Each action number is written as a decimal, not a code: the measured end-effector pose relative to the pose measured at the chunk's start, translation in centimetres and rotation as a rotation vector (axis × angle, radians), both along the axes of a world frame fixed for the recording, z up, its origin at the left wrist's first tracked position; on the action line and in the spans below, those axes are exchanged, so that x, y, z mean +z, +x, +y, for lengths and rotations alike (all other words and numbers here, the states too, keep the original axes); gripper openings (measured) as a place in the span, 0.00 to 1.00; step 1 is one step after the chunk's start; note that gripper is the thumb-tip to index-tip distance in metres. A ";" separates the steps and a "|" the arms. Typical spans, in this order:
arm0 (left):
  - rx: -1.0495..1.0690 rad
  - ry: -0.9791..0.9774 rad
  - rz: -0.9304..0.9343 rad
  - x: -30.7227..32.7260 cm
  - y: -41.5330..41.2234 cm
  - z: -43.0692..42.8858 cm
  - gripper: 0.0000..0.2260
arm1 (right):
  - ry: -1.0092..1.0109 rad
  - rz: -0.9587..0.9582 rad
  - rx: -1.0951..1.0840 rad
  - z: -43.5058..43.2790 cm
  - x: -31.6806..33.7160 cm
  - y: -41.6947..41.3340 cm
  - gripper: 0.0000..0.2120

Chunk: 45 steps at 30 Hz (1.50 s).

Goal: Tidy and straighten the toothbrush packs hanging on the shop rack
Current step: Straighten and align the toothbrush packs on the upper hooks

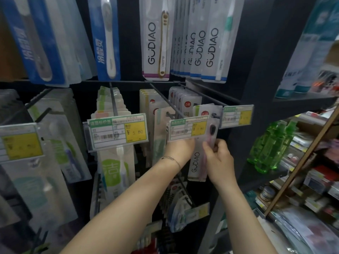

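**Middle row, right of centre: both hands up at the pink GUDIAO pack**

Down on the middle row, your right grip [219, 158] has its fingers curled in and is pinching the right-hand edge of the GUDIAO toothbrush pack [197, 162], the white one with a pink brush inside. That pack hangs at the front end of its hook [215, 116], pretty much upright, with its top tucked between two price tags.

Your left grip [180, 150] is pushed up just beside the pack's left edge, right under the price tag [189, 128]. The fingers are hidden behind that tag, so I can't tell how open it is or whether it's got hold of anything. Thin bracelet [170, 158] on that wrist.

Behind the pack there's a row of similar white packs [180, 99] stacked further back, looks like the same hook. One hook to the left, green-and-white packs [114, 167] hang behind a tag marked 5.00 [118, 130]. The row above has more GUDIAO packs [199, 39] and some blue ones [108, 37]. Off to your right, green bottles [269, 143] stand on a dark shelf [264, 177].
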<state>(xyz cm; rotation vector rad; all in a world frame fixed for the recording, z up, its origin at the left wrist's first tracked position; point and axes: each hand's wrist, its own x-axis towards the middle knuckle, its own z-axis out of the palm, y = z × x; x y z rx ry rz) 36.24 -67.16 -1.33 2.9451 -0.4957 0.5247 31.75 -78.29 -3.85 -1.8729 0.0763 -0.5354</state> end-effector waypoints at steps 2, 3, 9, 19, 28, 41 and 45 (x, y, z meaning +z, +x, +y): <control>0.008 0.051 0.049 0.3 0.1 -0.1 0.10 | 0.012 0.005 0.019 0.0 -0.2 0.0 0.09; -0.029 0.127 0.043 -0.7 1.2 0.0 0.14 | 0.009 0.006 0.026 0.0 -0.4 0.0 0.13; -0.166 -0.199 0.104 1.0 -0.5 0.0 0.10 | -0.091 -0.020 0.008 0.2 -0.9 0.4 0.26; -0.058 -0.265 -0.202 -0.2 -1.6 0.1 0.02 | -0.288 -0.010 -0.135 0.8 -0.9 0.8 0.30; -0.065 -0.433 -0.268 -1.5 -4.2 3.7 0.14 | -0.282 -0.024 -0.103 0.9 -0.7 2.3 0.38; -0.018 -0.592 -0.269 -3.3 -8.7 7.1 0.09 | -0.086 -0.495 -0.085 3.9 -2.2 -0.2 0.10; -0.035 -0.657 -0.293 -3.8 -9.9 8.4 0.10 | -0.072 -0.539 0.263 6.2 -2.2 -1.0 0.11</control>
